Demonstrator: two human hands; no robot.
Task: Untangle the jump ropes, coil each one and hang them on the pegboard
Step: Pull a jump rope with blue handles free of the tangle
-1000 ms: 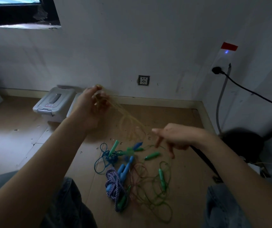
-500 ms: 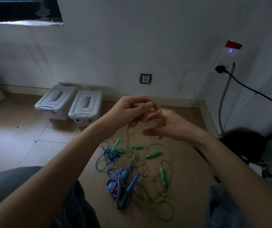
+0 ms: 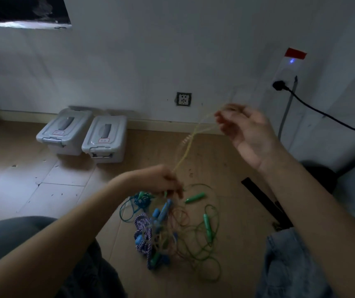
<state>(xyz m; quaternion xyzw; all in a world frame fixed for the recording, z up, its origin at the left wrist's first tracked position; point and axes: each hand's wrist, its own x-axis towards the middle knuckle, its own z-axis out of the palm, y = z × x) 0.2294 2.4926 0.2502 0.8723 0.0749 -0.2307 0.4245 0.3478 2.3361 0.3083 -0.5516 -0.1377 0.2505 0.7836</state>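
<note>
A tangled heap of jump ropes [image 3: 172,231] lies on the wooden floor between my knees: thin green cord, blue cord, a purple-and-white braided rope [image 3: 143,232], and green [image 3: 195,197] and blue [image 3: 163,208] handles. A thin yellow rope [image 3: 186,149] runs taut between my hands above the heap. My left hand [image 3: 161,180] grips its lower end just over the pile. My right hand [image 3: 244,131] is raised up and to the right, pinching the rope's upper part at the fingertips. No pegboard is in view.
Two grey lidded storage boxes [image 3: 64,131] [image 3: 105,139] stand against the back wall at left. A wall socket [image 3: 183,99] sits above the skirting. A black cable [image 3: 322,114] hangs from a plug at right. A black strip [image 3: 264,203] lies on the floor by my right knee.
My hands, together half a second ago, have drawn apart. The left dropped toward the pile and the right rose to the right, stretching the yellow rope between them.
</note>
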